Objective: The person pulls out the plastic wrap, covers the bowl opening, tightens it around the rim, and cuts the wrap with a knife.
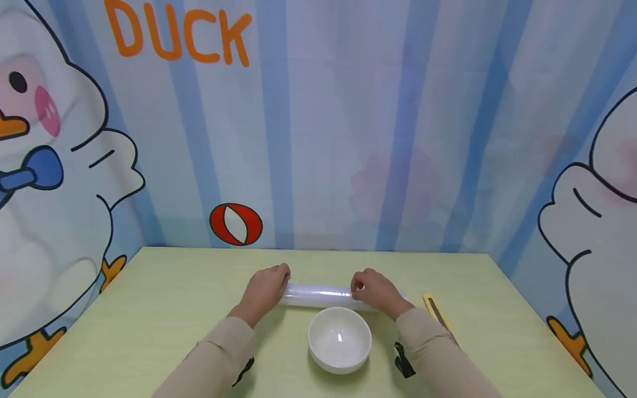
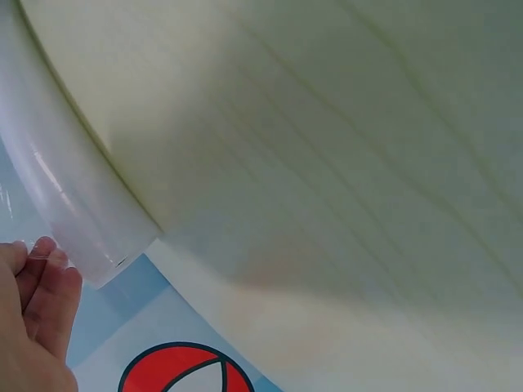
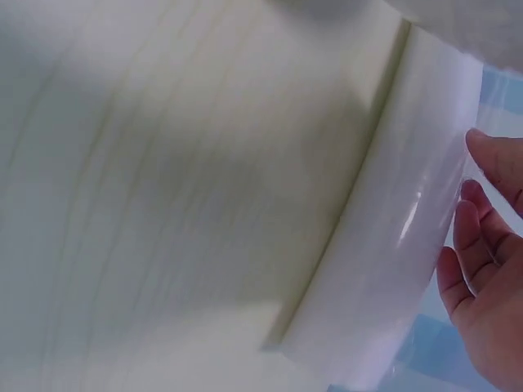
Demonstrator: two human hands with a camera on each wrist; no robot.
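Freeing film [image 2: 8, 202] from the roll [image 1: 318, 297], laid on the table [image 1: 189, 309] beyond the white bowl [image 1: 340, 354], seems the step, its edge apparently pinched by the left hand [image 1: 265, 289], though the right hand [image 1: 379, 291]'s grip cannot be told, and an even pull is probably called for next.

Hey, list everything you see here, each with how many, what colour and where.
roll of plastic film: one, whitish, on the table behind the bowl
bowl: one, white, between the sleeves
cutter, it seems: one, yellow and dark, partly behind the right sleeve
table: one, pale yellow-green, below the backdrop
backdrop: one, blue stripes, behind the table
letters: four, orange, backdrop's upper left
ball picture: one, red and white, low on the backdrop
sleeves: two, beige, in front
left hand: one, bare, at the roll's left
right hand: one, bare, at its right
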